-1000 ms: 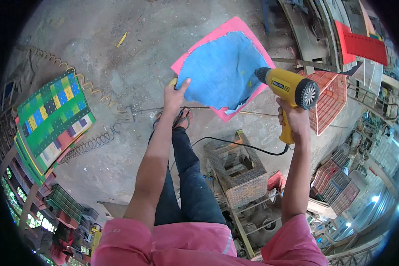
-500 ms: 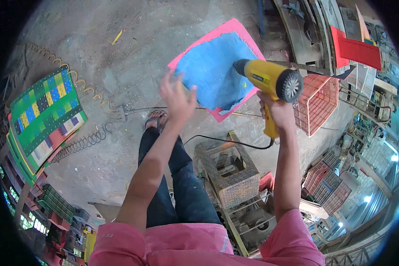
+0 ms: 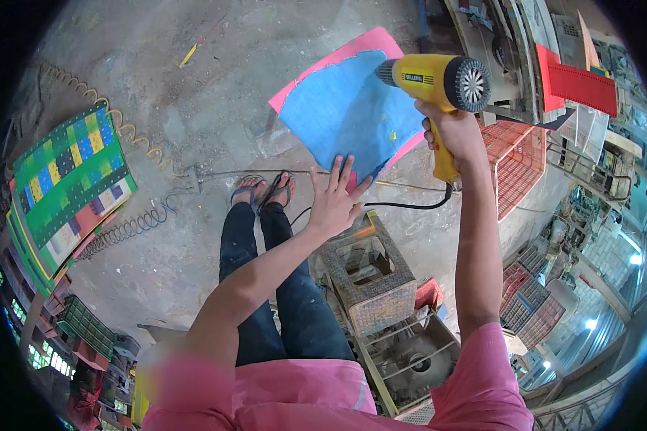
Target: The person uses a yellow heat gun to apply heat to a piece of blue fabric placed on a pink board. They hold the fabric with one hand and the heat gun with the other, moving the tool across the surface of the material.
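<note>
Head view, left hand (image 3: 333,206) splayed, right hand (image 3: 454,131) outstretched (gripping heat gun (image 3: 433,77)).

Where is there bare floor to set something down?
Grey concrete floor is mostly bare between the stacked green patterned sheets and the blue-and-pink sheet, and left of the dark trousers. It's crowded right of them: a brown textured box, then a latticed orange crate.

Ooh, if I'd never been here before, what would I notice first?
Probably the yellow heat gun in the right grip, up and right of the picture's middle. Then the bright blue sheet on a pink sheet, at the upper middle, and the stack of green patterned sheets at the far left.
</note>
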A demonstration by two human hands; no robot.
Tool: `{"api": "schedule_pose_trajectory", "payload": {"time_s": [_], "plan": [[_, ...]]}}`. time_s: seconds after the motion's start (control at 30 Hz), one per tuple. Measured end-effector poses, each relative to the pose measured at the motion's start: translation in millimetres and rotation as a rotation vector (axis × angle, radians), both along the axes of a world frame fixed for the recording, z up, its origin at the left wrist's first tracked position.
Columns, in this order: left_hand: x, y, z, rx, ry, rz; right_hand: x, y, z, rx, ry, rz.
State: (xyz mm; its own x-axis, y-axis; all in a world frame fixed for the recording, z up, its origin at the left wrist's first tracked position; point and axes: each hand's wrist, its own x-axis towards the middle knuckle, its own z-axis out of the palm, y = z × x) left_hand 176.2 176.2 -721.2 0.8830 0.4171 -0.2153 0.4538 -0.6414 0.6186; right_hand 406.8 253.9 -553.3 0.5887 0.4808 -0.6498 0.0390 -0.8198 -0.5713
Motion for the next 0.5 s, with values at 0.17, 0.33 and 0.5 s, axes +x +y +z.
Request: {"api": "schedule_pose_trajectory", "payload": {"time_s": [0.17,0.33,0.5], "plan": [[-6,6,9,0.013,0.006,-0.047,10,-33,6,-0.017,0.004,-0.029],[-7,9,12,0.032,-0.036,-0.036,9,-66,18,-0.115,-0.031,-0.063],[4,30,26,0.043,-0.118,0.037,17,-104,24,-0.069,-0.037,-0.092]]}}
